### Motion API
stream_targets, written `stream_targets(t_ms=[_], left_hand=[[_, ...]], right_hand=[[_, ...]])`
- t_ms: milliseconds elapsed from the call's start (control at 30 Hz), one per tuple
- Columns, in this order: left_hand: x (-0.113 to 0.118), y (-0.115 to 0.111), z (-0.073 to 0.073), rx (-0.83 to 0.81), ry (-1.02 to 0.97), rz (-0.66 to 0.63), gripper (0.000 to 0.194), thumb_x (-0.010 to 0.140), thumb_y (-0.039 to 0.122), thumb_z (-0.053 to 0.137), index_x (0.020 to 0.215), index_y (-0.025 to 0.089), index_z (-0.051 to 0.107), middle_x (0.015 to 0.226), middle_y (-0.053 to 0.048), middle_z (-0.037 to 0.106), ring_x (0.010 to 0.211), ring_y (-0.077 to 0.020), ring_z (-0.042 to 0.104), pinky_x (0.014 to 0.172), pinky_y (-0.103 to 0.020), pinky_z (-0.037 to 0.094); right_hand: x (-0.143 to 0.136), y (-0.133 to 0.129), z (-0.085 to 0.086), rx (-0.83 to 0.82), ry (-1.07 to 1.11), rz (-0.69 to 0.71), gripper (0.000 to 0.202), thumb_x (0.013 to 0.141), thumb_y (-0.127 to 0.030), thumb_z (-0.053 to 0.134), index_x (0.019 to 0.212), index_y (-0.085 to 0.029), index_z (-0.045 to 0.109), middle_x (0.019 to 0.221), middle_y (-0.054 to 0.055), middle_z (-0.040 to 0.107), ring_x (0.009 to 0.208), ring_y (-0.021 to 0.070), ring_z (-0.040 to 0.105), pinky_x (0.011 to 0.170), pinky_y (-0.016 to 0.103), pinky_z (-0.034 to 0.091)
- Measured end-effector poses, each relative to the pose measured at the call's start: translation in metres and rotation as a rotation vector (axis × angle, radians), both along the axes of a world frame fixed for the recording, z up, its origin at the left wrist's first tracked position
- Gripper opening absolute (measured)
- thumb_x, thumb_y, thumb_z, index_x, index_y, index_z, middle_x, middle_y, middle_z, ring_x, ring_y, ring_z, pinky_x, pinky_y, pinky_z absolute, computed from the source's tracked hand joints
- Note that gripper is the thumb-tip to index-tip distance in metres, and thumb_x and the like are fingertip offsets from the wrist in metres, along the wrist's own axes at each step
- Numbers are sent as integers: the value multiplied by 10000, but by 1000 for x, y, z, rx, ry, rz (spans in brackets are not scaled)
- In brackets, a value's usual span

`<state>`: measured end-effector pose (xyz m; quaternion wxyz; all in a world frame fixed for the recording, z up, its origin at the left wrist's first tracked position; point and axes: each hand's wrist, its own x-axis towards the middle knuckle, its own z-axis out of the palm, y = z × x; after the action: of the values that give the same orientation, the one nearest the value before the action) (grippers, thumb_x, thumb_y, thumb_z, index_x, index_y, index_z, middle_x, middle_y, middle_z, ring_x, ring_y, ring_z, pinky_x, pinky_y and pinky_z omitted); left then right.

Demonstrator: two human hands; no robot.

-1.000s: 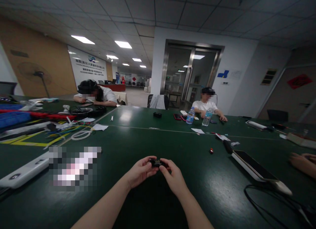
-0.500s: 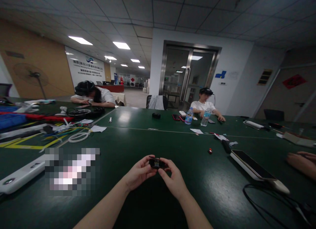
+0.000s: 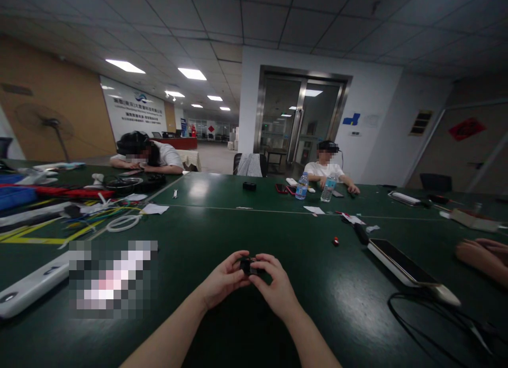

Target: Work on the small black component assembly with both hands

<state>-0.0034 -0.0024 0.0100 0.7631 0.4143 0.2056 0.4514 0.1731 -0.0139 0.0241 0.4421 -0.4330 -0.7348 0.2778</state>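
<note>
A small black object (image 3: pixel 246 266), its kind too dark and small to make out, is held between my two hands above the green table (image 3: pixel 190 304). My left hand (image 3: pixel 224 279) grips its left side with thumb and fingers. From the right, my right hand (image 3: pixel 275 284) pinches it, the fingertips over its top and the thumb below. The fingers cover much of its surface. Farther off on the table stands a black box-like piece (image 3: pixel 250 186), apart from both hands.
Two water bottles (image 3: pixel 301 186) stand across the table near a seated person (image 3: pixel 326 167). Another person (image 3: pixel 145 154) leans on the table at far left. To the right lie a white device with a dark screen (image 3: pixel 400 262), black cables (image 3: pixel 408 323) and someone's hand (image 3: pixel 476 257). Tangled wires (image 3: pixel 123 221) lie left.
My right fingers have moved left over the top of the black object, covering more of it. The object appears turned. The whole view has shifted slightly.
</note>
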Motion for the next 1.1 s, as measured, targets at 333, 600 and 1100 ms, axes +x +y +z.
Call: stream_targets(t_ms=[333,600,1100], left_hand=[[2,0,1,-21,48,38,427,703,78,644,1080,233,519,1065,-49,587,912,-176,605,841,-345,435],[3,0,0,-14,53,35,425,717,76,629,1094,227,504,1080,-56,577,940,-182,598,865,-351,428],[6,-1,3,-13,118,138,358,721,129,646,1041,216,509,1047,-48,597,836,-157,616,825,-334,447]], right_hand=[[1,1,4,-3,-78,-15,184,731,-233,601,908,-272,631,1086,29,559,1065,214,494,926,406,388],[2,-2,6,7,-138,-14,183,751,-218,569,920,-274,609,1087,20,559,1061,211,490,920,389,385],[2,9,-5,-95,202,-96,178,751,-248,550,921,-222,598,1034,44,592,1001,208,538,890,357,401]])
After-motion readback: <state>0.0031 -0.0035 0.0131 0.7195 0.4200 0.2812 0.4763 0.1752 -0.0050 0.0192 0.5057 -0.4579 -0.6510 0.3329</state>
